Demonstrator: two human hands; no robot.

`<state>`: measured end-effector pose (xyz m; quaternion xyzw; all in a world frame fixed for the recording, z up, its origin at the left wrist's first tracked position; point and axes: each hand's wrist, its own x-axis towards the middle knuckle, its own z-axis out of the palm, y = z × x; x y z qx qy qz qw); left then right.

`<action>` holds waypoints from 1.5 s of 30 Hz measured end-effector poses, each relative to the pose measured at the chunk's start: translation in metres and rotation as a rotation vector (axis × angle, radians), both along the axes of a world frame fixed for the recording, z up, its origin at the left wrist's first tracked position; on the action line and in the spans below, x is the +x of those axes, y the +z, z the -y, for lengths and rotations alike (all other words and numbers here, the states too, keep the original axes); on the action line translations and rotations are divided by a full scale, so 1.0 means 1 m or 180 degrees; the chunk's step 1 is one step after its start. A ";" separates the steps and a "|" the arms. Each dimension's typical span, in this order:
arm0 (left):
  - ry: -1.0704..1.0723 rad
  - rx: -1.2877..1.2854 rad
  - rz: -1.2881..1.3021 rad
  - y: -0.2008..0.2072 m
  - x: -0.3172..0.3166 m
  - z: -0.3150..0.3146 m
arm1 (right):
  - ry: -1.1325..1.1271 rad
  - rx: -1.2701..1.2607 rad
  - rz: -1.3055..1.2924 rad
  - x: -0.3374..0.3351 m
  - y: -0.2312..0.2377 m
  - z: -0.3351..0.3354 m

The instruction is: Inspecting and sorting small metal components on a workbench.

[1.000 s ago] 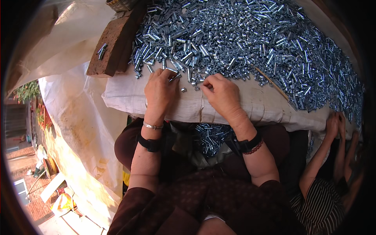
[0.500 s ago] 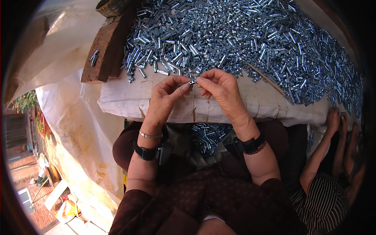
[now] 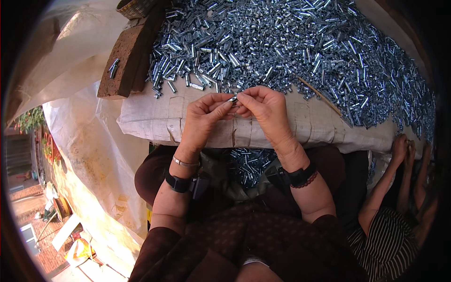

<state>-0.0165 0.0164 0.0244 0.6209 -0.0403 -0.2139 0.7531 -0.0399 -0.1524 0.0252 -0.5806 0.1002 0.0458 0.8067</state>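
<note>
Metal piece point(image 3: 233, 99), at fingertips, between left grip point(image 3: 205, 112) and right grip point(image 3: 268, 109)

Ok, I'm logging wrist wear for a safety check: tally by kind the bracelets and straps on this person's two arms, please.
Silver-coloured bracelets, behind the left hand: 1
Black straps, one on each forearm: 2
Dark red bracelets, against the strap behind the right hand: 1
Total: 4

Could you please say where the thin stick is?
In the head view, the stick lies right of the right hand, at the edge of the metal pile.
</note>
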 end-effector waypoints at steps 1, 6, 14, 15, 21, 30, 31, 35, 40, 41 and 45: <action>0.0014 0.0049 0.0032 -0.001 0.001 -0.001 | 0.0000 -0.0041 0.0077 0.000 0.000 -0.001; 0.0036 0.0020 0.0032 0.000 0.003 -0.003 | 0.0010 0.0113 -0.0014 0.002 -0.001 -0.002; -0.0003 -0.0024 0.0060 -0.006 0.001 -0.005 | 0.0119 -0.0115 0.0132 -0.002 -0.005 -0.004; -0.0034 -0.0049 0.0059 -0.007 0.000 -0.005 | 0.0140 0.0084 -0.0043 -0.001 -0.005 -0.002; -0.0912 0.0369 0.0114 0.019 -0.002 -0.022 | 0.0402 -0.0281 -0.0138 -0.001 0.010 0.015; 0.0885 0.3432 0.2862 -0.017 0.035 -0.035 | 0.0038 -0.2485 0.0915 0.002 -0.015 -0.010; 0.0886 0.3432 0.2855 -0.019 0.036 -0.033 | -0.0043 -0.3090 0.1268 0.001 -0.015 -0.014; 0.0819 0.3835 0.2658 -0.018 0.036 -0.028 | 0.0025 -0.3675 0.2123 0.002 -0.021 -0.023; 0.0762 0.4101 0.2697 -0.021 0.032 -0.028 | 0.0171 -0.4177 0.2069 0.003 -0.029 -0.027; 0.0819 0.3217 0.2246 -0.021 0.031 -0.029 | 0.0116 -0.4241 0.2017 0.003 -0.027 -0.027; 0.0954 0.1258 0.1220 -0.015 0.023 -0.018 | 0.0063 -0.4088 0.1742 0.001 -0.019 -0.024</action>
